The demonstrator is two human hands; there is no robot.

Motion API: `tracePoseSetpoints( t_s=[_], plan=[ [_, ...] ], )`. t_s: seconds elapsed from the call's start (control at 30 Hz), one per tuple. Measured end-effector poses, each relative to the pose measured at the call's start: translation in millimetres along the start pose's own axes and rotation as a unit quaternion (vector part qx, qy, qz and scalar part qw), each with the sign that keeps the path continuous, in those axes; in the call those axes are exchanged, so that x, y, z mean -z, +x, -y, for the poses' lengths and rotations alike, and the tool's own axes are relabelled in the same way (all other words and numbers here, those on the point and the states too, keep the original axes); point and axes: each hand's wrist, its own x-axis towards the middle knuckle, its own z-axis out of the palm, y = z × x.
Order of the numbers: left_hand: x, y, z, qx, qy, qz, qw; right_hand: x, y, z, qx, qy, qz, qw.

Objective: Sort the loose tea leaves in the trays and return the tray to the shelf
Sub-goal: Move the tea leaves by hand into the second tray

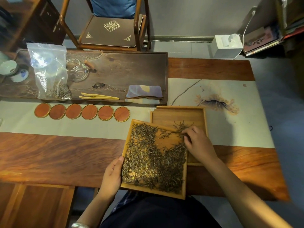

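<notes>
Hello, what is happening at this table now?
A person is sorting loose tea. The left hand grips the left edge of the near tray, which is nearly full of leaves and overlaps the far tray. The right hand has its fingertips in leaves at the near tray's far right corner. The far tray holds only a few leaves. Both trays are on the table.

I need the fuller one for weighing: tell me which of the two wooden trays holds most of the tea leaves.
The near tray, gripped by the left hand; leaves cover most of it. The far tray holds only a small clump.
</notes>
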Motion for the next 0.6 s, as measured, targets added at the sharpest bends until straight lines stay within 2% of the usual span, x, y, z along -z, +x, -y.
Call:
tracePoseSetpoints(
  t_s=[0.13, 0.33, 0.6],
  plan=[
    [1.6, -0.9, 2.0, 0.006, -0.007, -0.01, 1.0, 3.1, -12.2, 5.5, 0.022, -0.003, -0.004, 1.0],
    [-1.3, -3.8, -2.0, -0.01, 0.013, -0.014, 1.0, -1.1, -38.1, 15.7, 0.109, -0.042, 0.101, 0.988],
    [-3.6, -7.1, -4.4, -0.017, 0.009, -0.008, 1.0, -7.3, -34.2, 12.7, 0.103, -0.071, 0.06, 0.99]
  ],
)
